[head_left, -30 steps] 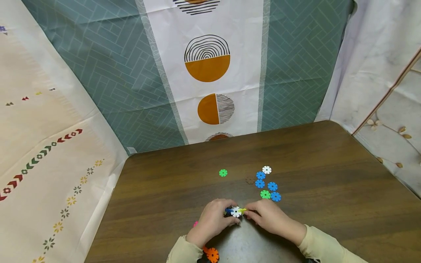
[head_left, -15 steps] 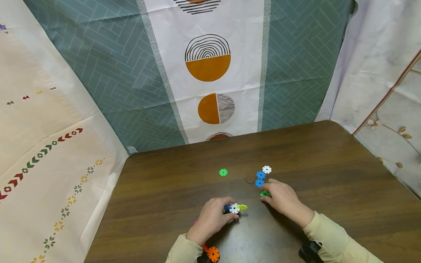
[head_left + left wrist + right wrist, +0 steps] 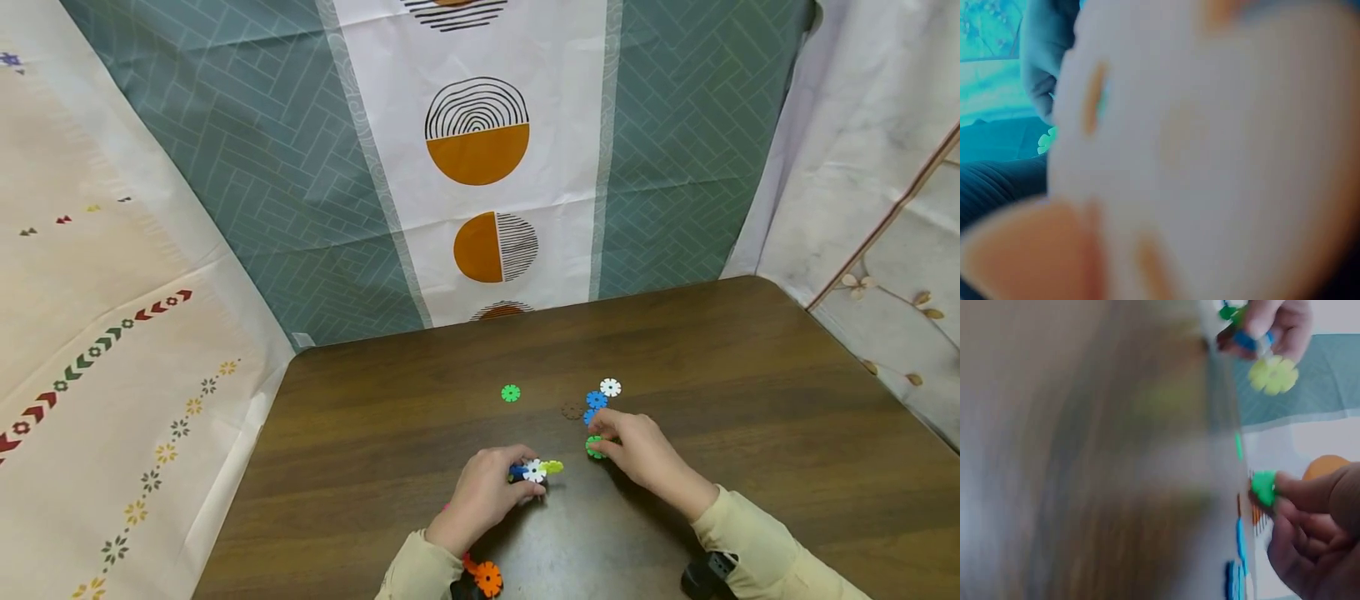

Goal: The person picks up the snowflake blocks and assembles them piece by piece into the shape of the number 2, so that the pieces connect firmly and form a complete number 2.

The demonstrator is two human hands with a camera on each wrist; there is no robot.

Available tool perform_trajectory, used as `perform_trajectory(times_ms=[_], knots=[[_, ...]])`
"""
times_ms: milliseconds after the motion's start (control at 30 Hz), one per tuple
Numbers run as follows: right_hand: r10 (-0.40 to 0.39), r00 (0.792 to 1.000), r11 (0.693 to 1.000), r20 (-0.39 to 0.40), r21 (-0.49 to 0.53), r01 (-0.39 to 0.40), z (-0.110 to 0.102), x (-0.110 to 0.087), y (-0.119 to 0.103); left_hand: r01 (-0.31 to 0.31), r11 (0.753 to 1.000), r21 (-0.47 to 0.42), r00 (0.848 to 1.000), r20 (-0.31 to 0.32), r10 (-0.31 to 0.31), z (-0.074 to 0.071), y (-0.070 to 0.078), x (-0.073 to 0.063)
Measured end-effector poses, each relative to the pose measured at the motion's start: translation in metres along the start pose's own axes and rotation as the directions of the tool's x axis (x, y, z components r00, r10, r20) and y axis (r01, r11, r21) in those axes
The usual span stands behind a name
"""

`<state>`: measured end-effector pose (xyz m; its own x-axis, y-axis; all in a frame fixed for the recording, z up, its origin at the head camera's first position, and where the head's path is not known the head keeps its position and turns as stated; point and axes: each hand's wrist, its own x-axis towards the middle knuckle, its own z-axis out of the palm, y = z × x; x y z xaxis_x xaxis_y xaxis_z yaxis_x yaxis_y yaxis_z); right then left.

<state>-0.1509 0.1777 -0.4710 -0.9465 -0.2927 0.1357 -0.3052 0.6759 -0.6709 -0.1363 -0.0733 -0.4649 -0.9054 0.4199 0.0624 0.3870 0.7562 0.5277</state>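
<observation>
My left hand grips a small cluster of interlocking notched discs. A white disc, a blue disc and a yellow-green disc show in it. Up close in the left wrist view, the white disc is large and blurred. Over to the right, my right hand pinches a green disc between thumb and fingertips. The right wrist view shows that green disc tilted and held just off the tabletop.
On the brown table lie a lone green disc, a white one, a blue one and a brown one. An orange disc is by my left sleeve. My right hand covers part of the pile.
My right hand has let go of the yellow-green disc on the cluster, moved right to the pile and picked up a green disc, now shifted slightly left. My left hand stays almost still.
</observation>
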Motion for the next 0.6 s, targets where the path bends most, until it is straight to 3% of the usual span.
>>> perform_trajectory(times_ms=[67,133,200,300,600], knots=[[0.016,0.997,0.983,0.070,0.181,-0.029,0.000,-0.001,-0.003,-0.007,1.000,-0.002,1.000,-0.013,0.007,0.001,-0.001,0.000],[0.032,0.989,0.941,0.148,0.330,-0.079,0.001,-0.001,-0.006,-0.014,1.000,-0.003,1.000,-0.026,0.014,0.001,-0.001,0.000],[0.034,0.979,0.909,0.199,0.401,-0.113,0.001,-0.001,-0.009,-0.015,1.000,-0.006,0.999,-0.032,0.015,0.001,-0.001,0.001],[0.042,0.970,0.886,0.239,0.440,-0.147,0.004,-0.003,-0.012,-0.016,1.000,-0.006,0.999,-0.031,0.016,0.002,-0.001,0.001],[0.024,0.966,0.883,0.257,0.449,-0.141,0.011,-0.004,-0.013,-0.032,0.999,-0.010,0.999,-0.015,0.032,0.002,0.001,0.001]])
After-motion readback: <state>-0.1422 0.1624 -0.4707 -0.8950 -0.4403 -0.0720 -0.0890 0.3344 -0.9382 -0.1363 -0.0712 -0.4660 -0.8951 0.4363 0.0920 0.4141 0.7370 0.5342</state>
